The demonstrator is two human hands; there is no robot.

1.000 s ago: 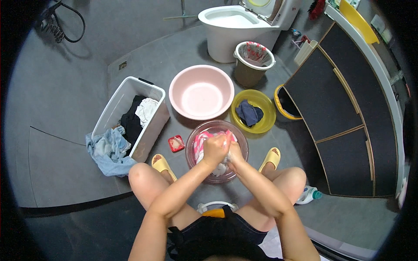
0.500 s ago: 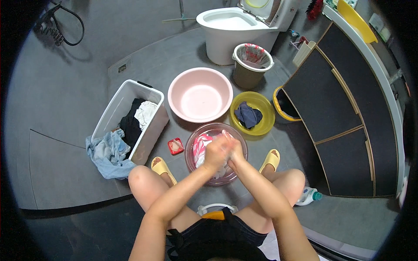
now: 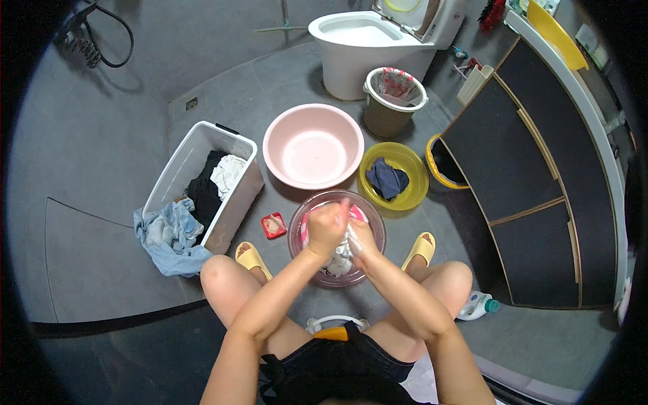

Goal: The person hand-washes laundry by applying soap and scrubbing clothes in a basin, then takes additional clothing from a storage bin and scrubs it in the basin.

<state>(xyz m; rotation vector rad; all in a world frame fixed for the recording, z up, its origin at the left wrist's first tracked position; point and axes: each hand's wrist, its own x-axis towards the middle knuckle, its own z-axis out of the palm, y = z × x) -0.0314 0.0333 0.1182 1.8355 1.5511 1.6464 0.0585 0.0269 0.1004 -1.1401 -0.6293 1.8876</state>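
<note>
Over a translucent purplish basin [image 3: 295,251] between my feet, both my hands are together. My left hand [image 3: 328,226] is closed in a fist around wet pink-and-white clothing [image 3: 339,262]. Close against it on the right, my right hand [image 3: 362,237] is closed on the same clothing, a white part of which hangs between the hands into the basin. The fingertips are partly hidden by the left fist. Left of the basin lies a small red soap dish [image 3: 273,226] with a pale bar of soap in it.
A pink basin [image 3: 313,147] stands beyond, a yellow basin [image 3: 420,189] with dark cloth to its right. At left is a laundry bin [image 3: 233,219] with clothes over its rim. Behind are a trash can [image 3: 388,118] and toilet [image 3: 371,57]; a dark cabinet [image 3: 533,250] stands right.
The hands have shifted against each other, the left fist a little higher and left. More white cloth now shows below and between them.
</note>
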